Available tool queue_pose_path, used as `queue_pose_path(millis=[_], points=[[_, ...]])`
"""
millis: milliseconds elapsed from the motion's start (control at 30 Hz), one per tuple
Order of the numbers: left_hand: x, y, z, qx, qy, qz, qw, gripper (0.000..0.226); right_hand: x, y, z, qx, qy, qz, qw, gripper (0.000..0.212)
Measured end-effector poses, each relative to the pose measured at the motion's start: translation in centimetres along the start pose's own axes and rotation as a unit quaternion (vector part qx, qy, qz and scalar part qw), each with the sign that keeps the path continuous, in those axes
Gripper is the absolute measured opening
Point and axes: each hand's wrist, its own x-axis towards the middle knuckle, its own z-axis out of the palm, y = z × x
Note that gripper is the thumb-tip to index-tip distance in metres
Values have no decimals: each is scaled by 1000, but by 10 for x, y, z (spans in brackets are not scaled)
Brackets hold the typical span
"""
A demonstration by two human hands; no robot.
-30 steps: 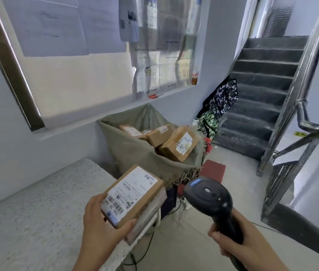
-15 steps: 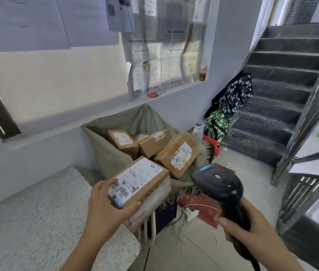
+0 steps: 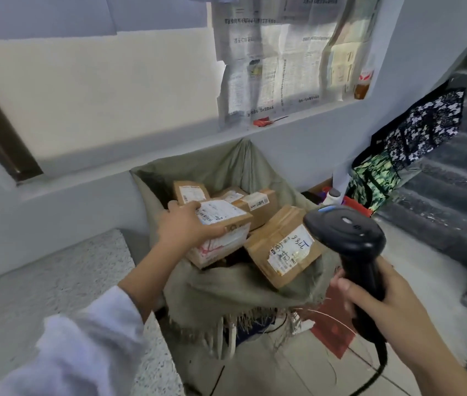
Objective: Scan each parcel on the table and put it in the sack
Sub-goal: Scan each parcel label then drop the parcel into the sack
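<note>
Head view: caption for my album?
Left hand holds brown cardboard parcel over green cloth sack; right hand grips black scanner.

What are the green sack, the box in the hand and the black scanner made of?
The sack looks like coarse woven cloth; its rim is frayed. The box in the left hand looks like matte brown cardboard with paper labels. The scanner seems smooth black plastic, faintly shiny.
</note>
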Motion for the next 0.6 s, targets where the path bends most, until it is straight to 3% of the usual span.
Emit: queue_pose_path(millis=[333,600], points=[[41,36,58,129,-80,-78,985,83,124,30,-27,17,-165,-10,986,11],[58,14,114,123,-102,-139,977,86,180,50,-32,35,-223,1,974,8]])
